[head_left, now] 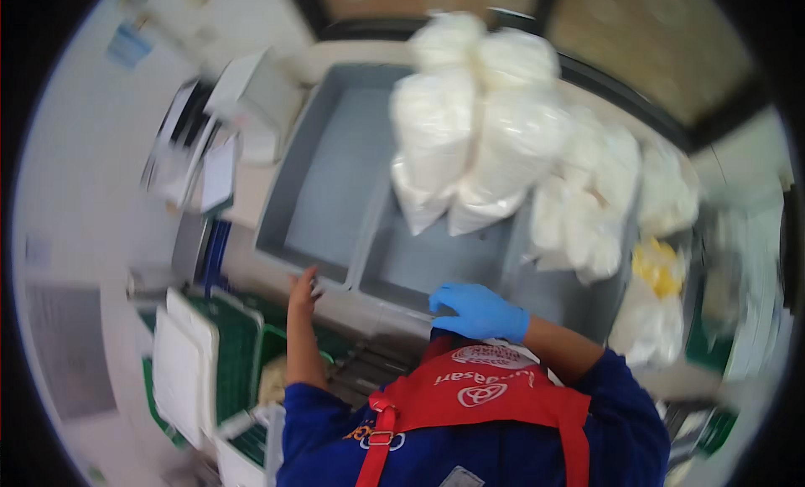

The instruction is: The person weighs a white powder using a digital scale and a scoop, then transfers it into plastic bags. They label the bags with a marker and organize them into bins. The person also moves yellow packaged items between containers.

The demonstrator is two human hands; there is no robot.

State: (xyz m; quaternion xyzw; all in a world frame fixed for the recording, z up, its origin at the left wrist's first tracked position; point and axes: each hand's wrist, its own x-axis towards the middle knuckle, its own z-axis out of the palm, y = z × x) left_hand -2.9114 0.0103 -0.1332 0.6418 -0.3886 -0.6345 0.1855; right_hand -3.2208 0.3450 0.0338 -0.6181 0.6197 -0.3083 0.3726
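Fingers loosely parted and with nothing between them, a worker's bare left hand hangs near the close rim of the left-hand grey bin, which stands bare inside. Farther left are green crates with white panels beside them, and, above, a white box. At center, the right hand, in a blue glove, bends its fingers with a gap to the thumb, no object seen in them, before the near side of the middle grey bin and just above the red apron. Straight ahead of those gloved fingers, over the far part of the bin, rise plump white bags, their long axis running away from the worker; the right hand is nearer. Rightward, more white bags fill part of the right-hand grey bin, and one with a yellow patch lies beyond.

The count: two hands, one glove, three grey bins, one yellow-marked bag; the central pile shows apparently six white bulges in two columns, though blur leaves the number of bags uncertain.
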